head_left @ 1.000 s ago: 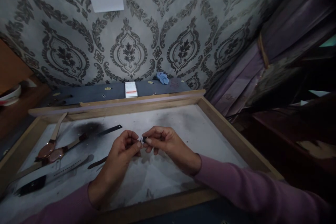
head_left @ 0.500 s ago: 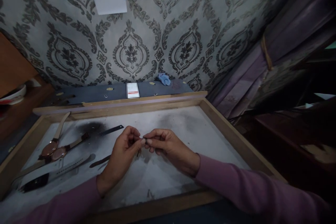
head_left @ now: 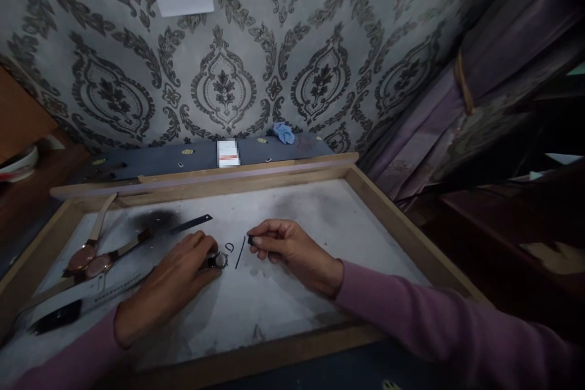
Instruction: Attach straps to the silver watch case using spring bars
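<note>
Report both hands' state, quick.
Left hand: fingers curled at the small round watch; whether it grips it can't be told.
Right hand: closed, pinching a small dark piece between thumb and fingers.

Wood-rimmed white tray (head_left: 402,233): two rose-gold watches (head_left: 83,256), dark strip (head_left: 192,224), small black loop (head_left: 229,247), thin dark rod (head_left: 240,253).

Left hand (head_left: 176,271): palm down, fingers bent. Right hand (head_left: 290,247): thumb and index finger pinched. Left forearm (head_left: 75,350) enters near left; right forearm (head_left: 420,311), near right.
</note>
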A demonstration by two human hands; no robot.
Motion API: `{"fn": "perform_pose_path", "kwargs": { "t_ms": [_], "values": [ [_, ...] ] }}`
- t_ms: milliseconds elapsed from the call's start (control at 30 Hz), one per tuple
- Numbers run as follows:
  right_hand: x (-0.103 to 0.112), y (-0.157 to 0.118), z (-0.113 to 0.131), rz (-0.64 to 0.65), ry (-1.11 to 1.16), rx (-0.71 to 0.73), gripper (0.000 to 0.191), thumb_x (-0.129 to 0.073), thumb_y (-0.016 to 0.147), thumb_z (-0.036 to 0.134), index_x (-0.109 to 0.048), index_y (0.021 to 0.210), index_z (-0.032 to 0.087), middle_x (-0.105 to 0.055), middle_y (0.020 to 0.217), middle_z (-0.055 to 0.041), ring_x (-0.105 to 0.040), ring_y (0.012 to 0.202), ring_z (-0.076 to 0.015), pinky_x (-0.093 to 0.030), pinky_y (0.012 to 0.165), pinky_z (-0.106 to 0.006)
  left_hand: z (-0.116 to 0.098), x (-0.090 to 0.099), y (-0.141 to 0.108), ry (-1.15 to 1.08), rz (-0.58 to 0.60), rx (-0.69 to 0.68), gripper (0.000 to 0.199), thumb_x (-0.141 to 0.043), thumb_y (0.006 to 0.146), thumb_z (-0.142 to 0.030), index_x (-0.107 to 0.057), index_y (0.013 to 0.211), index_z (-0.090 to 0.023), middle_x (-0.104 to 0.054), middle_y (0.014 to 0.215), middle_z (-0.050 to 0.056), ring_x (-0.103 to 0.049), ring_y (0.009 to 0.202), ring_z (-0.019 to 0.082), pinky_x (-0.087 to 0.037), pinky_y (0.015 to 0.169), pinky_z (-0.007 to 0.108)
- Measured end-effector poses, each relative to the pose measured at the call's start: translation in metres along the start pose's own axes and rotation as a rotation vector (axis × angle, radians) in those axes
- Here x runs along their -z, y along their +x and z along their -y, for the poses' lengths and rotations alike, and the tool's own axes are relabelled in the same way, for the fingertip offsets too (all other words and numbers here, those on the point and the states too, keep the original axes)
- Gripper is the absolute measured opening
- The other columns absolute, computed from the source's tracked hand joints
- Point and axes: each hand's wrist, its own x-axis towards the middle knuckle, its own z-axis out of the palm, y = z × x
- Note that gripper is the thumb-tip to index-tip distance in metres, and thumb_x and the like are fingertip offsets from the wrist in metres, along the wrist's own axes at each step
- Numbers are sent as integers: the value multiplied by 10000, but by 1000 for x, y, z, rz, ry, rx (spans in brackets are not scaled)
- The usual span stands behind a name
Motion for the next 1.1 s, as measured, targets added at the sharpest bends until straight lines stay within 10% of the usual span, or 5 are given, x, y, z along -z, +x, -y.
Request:
{"fn": "perform_pose_path", "kwargs": {
  "t_ms": [433, 1100],
  "values": [
    [-3, 6, -8, 40, 20, -74, 136, -753, 679, 169, -707, 799, 125, -691, 662, -27, -542, 526, -47, -309, 442, -162, 0, 0, 4, -35, 44, 13, 68, -475, 853, -199, -473, 786, -199, -554, 767, 4, -497, 722, 173, -357, 641, 296],
    [-6, 6, -7, 80, 26, -68, 218, -805, 628, 242, -706, 791, 135, -685, 637, -1, -532, 496, -41, -291, 413, -156, -14, -1, 19, -756, 279, 176, 322, -466, 876, -463, -585, 821, -168, -448, 645, -47, -304, 519, 96, -252, 464, 221]
  ]
}}
